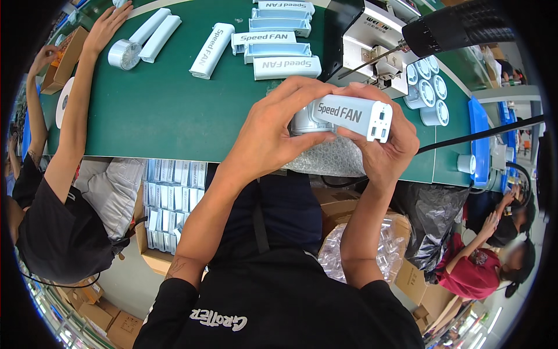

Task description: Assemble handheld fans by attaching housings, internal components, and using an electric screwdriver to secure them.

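In front of me, over the near edge of the green table (168, 110), I hold a light-blue handheld fan (349, 113) in both hands. My left hand (267, 128) is closed round its round head (309, 123), with the thumb on the near side. My right hand (390, 142) wraps the handle, whose end with small square openings faces right. Under the fan lies a sheet of bubble wrap (328, 158). Just beyond my right hand stand a screw-feeding machine (372, 49) and a black electric screwdriver (453, 29) with a long bit.
Several handle shells (286, 68) lie at the back. Round fan heads (435, 111) cluster at the right beside a blue tray (479, 139). A co-worker's arm (78, 110) reaches over the left side, near another fan (125, 54). Below are a carton of parts (168, 200) and a bag of clear pieces (381, 247).
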A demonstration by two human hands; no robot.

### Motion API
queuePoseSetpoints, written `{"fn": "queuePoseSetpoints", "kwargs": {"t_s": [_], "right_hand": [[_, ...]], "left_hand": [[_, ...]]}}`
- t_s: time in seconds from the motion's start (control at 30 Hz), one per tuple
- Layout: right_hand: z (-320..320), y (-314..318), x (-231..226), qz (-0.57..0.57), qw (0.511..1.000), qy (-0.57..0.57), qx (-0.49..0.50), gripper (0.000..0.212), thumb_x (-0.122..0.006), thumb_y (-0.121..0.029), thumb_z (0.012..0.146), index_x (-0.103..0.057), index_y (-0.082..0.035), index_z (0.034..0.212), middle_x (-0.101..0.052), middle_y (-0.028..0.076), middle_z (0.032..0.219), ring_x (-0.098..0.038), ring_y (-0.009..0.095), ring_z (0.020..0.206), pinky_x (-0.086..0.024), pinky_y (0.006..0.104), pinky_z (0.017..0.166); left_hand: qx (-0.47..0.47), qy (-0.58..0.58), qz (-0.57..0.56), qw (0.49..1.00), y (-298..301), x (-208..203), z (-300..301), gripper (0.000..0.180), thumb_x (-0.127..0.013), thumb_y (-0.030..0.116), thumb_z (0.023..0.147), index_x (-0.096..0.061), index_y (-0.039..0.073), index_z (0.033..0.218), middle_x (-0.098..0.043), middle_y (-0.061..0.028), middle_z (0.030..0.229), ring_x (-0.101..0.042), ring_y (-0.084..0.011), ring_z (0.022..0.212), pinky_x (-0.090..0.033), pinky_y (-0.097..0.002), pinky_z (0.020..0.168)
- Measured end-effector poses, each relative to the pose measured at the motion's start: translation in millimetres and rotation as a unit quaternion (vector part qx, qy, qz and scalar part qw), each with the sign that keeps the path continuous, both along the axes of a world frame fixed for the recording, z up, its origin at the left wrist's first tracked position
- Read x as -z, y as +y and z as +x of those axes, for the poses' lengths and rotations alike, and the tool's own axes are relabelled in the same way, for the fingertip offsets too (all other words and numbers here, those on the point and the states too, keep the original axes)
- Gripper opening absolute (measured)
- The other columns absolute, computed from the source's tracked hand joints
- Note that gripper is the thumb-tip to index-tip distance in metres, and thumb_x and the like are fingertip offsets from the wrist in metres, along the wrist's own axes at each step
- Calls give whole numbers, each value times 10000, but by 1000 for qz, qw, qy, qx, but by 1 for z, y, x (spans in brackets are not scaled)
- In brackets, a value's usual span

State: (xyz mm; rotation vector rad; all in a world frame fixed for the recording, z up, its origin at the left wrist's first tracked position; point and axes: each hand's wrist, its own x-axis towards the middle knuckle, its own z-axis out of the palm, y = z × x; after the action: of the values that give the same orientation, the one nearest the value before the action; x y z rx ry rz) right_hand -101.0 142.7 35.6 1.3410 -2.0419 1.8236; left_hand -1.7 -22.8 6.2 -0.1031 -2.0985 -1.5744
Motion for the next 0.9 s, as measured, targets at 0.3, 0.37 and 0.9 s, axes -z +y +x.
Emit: {"fn": "queuePoseSetpoints", "kwargs": {"t_s": [0.3, 0.37, 0.9], "right_hand": [[6, 0, 1, -141, 983, -108, 41, 512, -706, -107, 966, -542, 56, 1422, -704, 198, 1233, -683, 247, 1140, -527, 360, 1010], [14, 8, 4, -89, 972, -171, 134, 297, -638, -146, 1033, -644, 53, 1254, -709, 134, 1162, -681, 194, 1051, -530, 313, 950], [23, 23, 31, 205, 950, -16, 234, 88, -716, 4, 862, -666, 31, 928, -637, 151, 1008, -638, 336, 921, -495, 404, 827]], "left_hand": [[-46, -11, -19, 999, 6, -3, -5, 588, -931, 134, 700, -695, -11, 1218, -719, -137, 1219, -706, -264, 1098, -541, -360, 945], [-44, -20, -10, 999, 5, -4, -3, 583, -933, 134, 700, -697, -11, 1214, -720, -138, 1210, -706, -257, 1093, -540, -356, 942], [-78, -23, -61, 995, 3, -1, 1, 636, -933, 137, 728, -626, -33, 1258, -661, -130, 1223, -644, -219, 1094, -509, -335, 958]]}}
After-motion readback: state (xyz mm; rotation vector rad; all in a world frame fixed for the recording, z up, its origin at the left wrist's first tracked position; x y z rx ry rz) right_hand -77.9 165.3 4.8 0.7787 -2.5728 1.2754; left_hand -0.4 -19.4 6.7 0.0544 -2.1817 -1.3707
